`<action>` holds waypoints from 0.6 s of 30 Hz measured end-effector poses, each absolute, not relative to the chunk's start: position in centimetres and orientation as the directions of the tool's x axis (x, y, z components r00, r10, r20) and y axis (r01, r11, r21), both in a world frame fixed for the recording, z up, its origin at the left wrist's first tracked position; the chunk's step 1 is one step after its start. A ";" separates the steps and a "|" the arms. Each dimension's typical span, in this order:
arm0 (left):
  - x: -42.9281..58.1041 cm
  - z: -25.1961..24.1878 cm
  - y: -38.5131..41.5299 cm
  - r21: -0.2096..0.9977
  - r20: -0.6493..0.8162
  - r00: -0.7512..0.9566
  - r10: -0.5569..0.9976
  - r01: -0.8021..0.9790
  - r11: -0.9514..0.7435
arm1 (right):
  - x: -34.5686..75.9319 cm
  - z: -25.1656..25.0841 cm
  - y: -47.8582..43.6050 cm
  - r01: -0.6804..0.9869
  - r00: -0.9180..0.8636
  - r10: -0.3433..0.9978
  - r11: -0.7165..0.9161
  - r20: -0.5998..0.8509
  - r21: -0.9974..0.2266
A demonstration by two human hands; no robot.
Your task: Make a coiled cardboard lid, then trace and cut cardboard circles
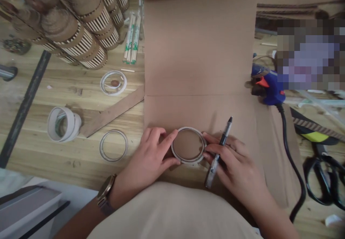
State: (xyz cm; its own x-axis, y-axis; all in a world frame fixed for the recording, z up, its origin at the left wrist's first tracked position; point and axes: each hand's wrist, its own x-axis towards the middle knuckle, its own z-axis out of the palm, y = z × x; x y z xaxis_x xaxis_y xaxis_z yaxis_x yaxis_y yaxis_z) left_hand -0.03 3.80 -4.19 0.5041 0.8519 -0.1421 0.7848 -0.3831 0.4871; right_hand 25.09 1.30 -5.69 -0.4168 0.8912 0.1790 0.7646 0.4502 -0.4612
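Observation:
A thin, pale cardboard ring lies at the near edge of a brown cardboard sheet. My left hand grips the ring's left rim, thumb below and forefinger above. On the opposite rim are the fingertips of my right hand. A black-and-clear pen is tucked between the fingers of that hand, its dark tip pointing up and away. Left of the sheet, another thin ring lies flat on the wooden table. Beyond it is a wider white ring with small bits inside.
Striped cardboard-and-stick models crowd the back left, beside wrapped chopsticks. A cardboard strip reaches toward white tubular cores. At right are a blue glue gun, its black cable and black-handled scissors.

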 end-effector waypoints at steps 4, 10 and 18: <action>-0.1 -4.1 3.8 0.488 -0.155 0.510 0.846 0.784 -0.383 | 25.2 -5.5 1.4 0.759 -0.429 0.887 0.456 0.171 -0.465; -0.1 -3.9 3.8 0.484 -0.155 0.514 0.844 0.784 -0.388 | 25.2 -5.6 1.4 0.748 -0.441 0.877 0.477 0.191 -0.462; -0.1 -4.0 3.8 0.473 -0.122 0.513 0.850 0.783 -0.405 | 25.1 -5.7 1.5 0.746 -0.441 0.875 0.482 0.202 -0.460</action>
State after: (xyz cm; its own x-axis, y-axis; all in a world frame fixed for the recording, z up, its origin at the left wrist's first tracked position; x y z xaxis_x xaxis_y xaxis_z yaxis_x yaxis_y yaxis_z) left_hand -0.13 3.79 -3.98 0.5131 0.8496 -0.1218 0.7825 -0.4048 0.4731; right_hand 25.13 1.51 -5.71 -0.4408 0.8746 0.2017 0.7456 0.4819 -0.4603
